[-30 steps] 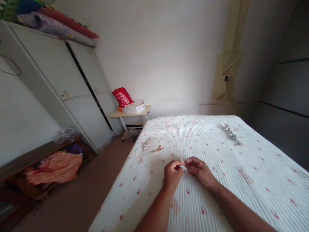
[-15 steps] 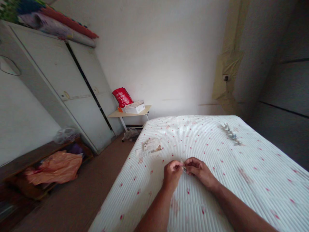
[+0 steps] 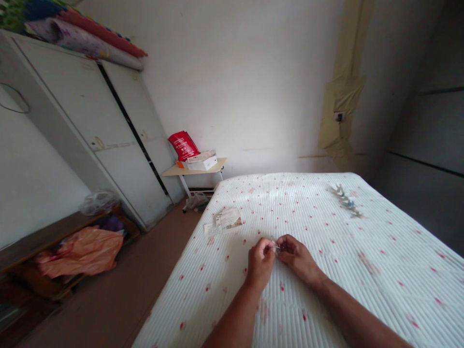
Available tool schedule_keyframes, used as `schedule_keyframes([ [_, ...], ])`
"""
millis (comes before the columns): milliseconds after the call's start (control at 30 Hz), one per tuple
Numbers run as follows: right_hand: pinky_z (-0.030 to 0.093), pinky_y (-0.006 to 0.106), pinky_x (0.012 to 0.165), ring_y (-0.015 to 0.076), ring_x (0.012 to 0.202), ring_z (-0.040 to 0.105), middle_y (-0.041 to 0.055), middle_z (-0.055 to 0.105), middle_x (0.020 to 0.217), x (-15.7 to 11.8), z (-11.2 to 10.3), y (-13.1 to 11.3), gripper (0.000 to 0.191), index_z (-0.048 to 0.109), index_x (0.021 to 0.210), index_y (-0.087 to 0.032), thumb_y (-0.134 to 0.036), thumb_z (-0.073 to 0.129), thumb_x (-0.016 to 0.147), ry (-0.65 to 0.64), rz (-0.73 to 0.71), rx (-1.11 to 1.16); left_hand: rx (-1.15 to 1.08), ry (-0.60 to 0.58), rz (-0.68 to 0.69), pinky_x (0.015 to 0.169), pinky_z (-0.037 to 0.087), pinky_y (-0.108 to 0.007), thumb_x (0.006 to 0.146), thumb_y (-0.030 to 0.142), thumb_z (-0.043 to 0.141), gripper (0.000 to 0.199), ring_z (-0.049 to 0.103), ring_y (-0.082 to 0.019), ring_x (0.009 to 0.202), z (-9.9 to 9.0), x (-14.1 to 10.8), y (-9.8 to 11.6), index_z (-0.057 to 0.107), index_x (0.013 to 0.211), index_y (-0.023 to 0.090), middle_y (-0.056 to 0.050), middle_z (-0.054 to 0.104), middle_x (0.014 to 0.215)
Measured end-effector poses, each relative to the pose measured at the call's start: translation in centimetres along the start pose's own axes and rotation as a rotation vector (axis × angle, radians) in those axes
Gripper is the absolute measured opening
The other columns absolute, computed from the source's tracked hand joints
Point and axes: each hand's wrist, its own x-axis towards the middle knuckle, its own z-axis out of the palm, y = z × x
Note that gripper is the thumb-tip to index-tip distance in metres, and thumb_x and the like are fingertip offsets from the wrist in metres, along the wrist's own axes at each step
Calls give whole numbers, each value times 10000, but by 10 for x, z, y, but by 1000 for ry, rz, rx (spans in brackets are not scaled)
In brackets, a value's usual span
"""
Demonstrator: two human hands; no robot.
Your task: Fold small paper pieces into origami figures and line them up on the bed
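My left hand [image 3: 261, 256] and my right hand [image 3: 295, 256] meet low over the bed's middle, fingertips almost touching. Pinched between them is a small pale piece of paper [image 3: 276, 247], mostly hidden by the fingers. Both hands are closed on it, thumb against forefinger. Left of the hands lie torn pieces of printed paper [image 3: 227, 218], overlapping on the bed cover. Farther off to the right, a row of several small folded paper shapes [image 3: 346, 200] rests on the same cover; their exact form is too small to tell.
The bed [image 3: 311, 295] has a white ribbed cover with red dots. Beyond its far left corner, a small table [image 3: 170, 171] bears a red bag [image 3: 183, 146] and a white box [image 3: 202, 163]. At left stand a grey cabinet [image 3: 119, 150] and a low shelf with orange plastic [image 3: 85, 251].
My fingers have shifted slightly around the small piece of paper, and a thin pale edge of it now shows between the fingertips. The things on the bed have not moved.
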Motion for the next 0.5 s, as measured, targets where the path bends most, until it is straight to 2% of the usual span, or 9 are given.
schedule_keyframes([
  [267, 361, 224, 520, 116, 521, 486, -36, 506, 601, -8, 5, -13, 115, 503, 797, -195, -160, 444, 704, 79, -76, -417, 118, -8, 32, 634, 372, -201, 786, 144, 414, 107, 515, -115, 680, 2, -2, 2, 502, 741, 186, 21, 544, 688],
  [400, 391, 229, 556, 120, 563, 527, 3, 551, 717, -8, 5, -11, 100, 507, 802, -190, -196, 458, 714, 115, -149, -487, 130, -24, 29, 622, 359, -204, 781, 140, 417, 99, 507, -114, 669, 1, -2, 3, 489, 733, 188, 24, 534, 677],
  [500, 382, 221, 530, 116, 538, 511, -6, 547, 681, -7, 3, -11, 68, 501, 773, -193, -213, 456, 727, 114, -143, -479, 113, -29, 29, 606, 349, -200, 783, 146, 418, 95, 491, -109, 651, 1, -1, 1, 488, 735, 188, 29, 516, 664],
])
